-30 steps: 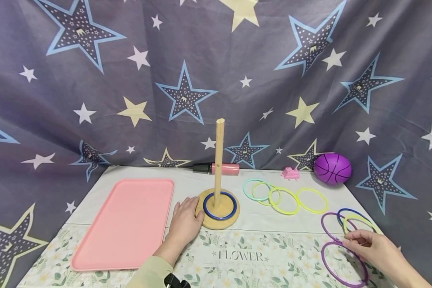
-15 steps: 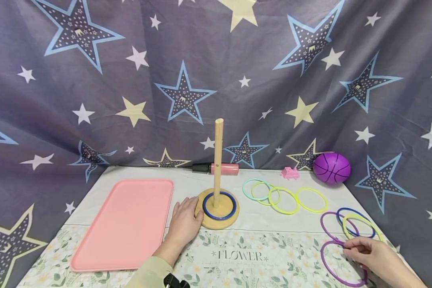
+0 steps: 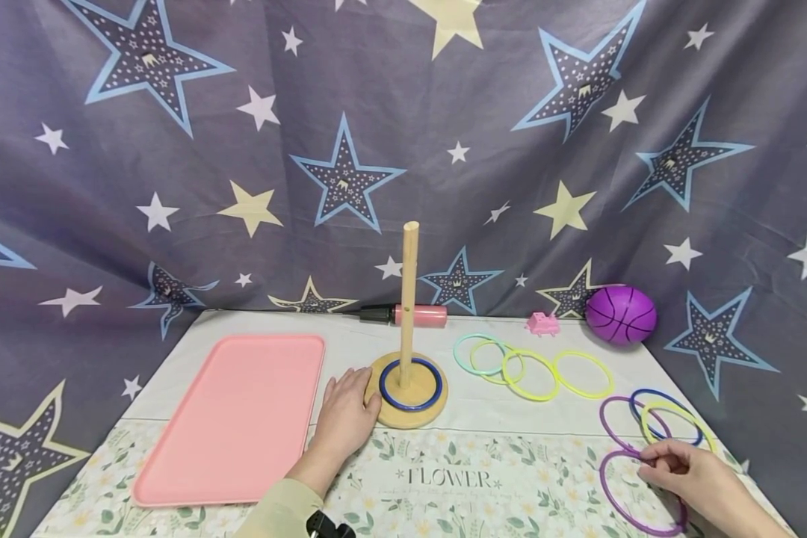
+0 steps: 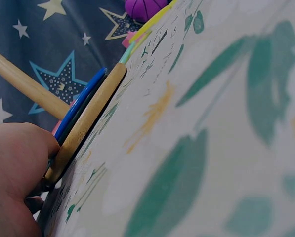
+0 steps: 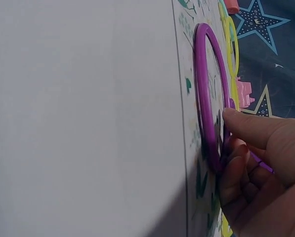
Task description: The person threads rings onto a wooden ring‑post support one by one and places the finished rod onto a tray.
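Observation:
My left hand (image 3: 345, 411) rests beside the round base (image 3: 403, 420) of a wooden peg stand, its relaxed fingers along the left edge and the thumb touching the rim in the left wrist view. A blue ring (image 3: 411, 409) lies flat on the base around the upright peg (image 3: 409, 299). At the right, my right hand (image 3: 696, 482) pinches a purple ring (image 5: 201, 74) between thumb and fingers, low over the floral cloth. Just beyond it lie another purple ring (image 3: 601, 415), a dark blue ring (image 3: 648, 390) and a yellow ring (image 3: 675, 408), overlapping one another.
A pink tray (image 3: 235, 426) lies left of the stand. Behind the peg is a pink and black pump (image 3: 427, 315). Turquoise (image 3: 456, 351) and yellow rings lie right of the stand. A small pink toy (image 3: 543, 323) and a purple ball (image 3: 621, 315) sit along the back curtain.
My right hand has shifted slightly down and toward me at the near purple ring, uncovering more of the yellow and dark blue rings. My left hand stays at the base.

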{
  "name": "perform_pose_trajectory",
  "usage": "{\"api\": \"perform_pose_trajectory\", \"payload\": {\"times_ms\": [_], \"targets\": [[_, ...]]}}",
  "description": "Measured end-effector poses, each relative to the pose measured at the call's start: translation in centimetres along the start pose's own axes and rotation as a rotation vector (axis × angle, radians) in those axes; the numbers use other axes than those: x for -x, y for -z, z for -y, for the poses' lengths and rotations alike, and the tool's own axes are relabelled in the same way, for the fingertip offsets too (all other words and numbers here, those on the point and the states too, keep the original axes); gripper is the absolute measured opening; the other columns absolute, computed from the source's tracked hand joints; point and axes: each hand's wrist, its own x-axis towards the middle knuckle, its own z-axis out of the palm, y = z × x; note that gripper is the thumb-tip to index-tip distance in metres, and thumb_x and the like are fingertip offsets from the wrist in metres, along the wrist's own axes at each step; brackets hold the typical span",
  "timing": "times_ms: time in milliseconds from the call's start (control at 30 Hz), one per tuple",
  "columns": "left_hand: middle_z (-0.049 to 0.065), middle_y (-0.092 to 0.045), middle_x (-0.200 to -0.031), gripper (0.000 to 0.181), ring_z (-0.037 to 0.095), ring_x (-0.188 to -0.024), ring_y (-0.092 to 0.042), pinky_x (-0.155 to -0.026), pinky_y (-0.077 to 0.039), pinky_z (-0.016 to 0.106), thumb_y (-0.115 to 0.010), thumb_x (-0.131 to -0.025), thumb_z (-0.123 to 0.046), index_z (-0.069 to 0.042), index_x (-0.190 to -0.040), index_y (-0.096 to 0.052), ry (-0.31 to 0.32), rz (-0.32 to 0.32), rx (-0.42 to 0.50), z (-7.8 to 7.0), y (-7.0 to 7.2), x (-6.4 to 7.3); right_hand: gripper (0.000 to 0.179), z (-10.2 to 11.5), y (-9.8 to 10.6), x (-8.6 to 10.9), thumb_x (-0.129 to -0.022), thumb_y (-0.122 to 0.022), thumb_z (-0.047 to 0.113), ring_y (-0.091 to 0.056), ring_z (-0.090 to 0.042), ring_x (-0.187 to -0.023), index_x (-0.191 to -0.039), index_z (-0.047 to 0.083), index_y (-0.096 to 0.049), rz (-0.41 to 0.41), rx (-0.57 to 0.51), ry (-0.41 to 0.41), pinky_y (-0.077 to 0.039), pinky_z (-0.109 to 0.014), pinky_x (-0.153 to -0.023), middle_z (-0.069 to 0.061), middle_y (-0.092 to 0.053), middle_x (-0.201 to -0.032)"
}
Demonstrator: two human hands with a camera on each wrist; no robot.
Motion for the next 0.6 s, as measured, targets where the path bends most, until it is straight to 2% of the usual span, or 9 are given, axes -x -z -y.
{"api": "perform_pose_trajectory", "payload": {"times_ms": [133, 333, 600], "targets": [[0.025, -0.057, -0.159, 0.057, 0.047, -0.156, -0.043, -0.133, -0.016, 0.066, -0.066, -0.107, -0.021, 0.007, -0.156, -0.056, 0.000, -0.002, -0.004, 0.05, 0.04, 0.01, 0.028, 0.05, -0.10, -0.17, -0.101, -0.084, 0.027, -0.051, -0.005, -0.071, -0.118, 0.005, -0.079, -0.011, -0.006, 0.017, -0.042, -0.026, -0.059, 0.005, -0.061, -0.085], [0.025, -0.057, -0.160, 0.057, 0.047, -0.156, -0.042, -0.133, -0.015, 0.066, -0.066, -0.107, -0.021, 0.007, -0.156, -0.055, 0.002, 0.002, -0.004, 0.08, 0.10, 0.07, 0.023, 0.14, -0.27, -0.36, -0.099, -0.085, 0.026, -0.052, -0.005, -0.071, -0.112, 0.007, -0.080, -0.024, 0.007, 0.040, -0.043, -0.025, -0.061, 0.006, -0.061, -0.084], [0.025, -0.058, -0.159, 0.056, 0.047, -0.156, -0.043, -0.133, -0.016, 0.067, -0.066, -0.107, -0.021, 0.007, -0.156, -0.056, 0.002, -0.002, -0.011, 0.17, -0.14, 0.03, 0.019, 0.48, -0.30, -0.88, -0.103, -0.081, 0.029, -0.055, -0.007, -0.074, -0.106, 0.010, -0.081, 0.020, 0.021, 0.037, -0.048, -0.025, -0.065, 0.004, -0.069, -0.089]]}}
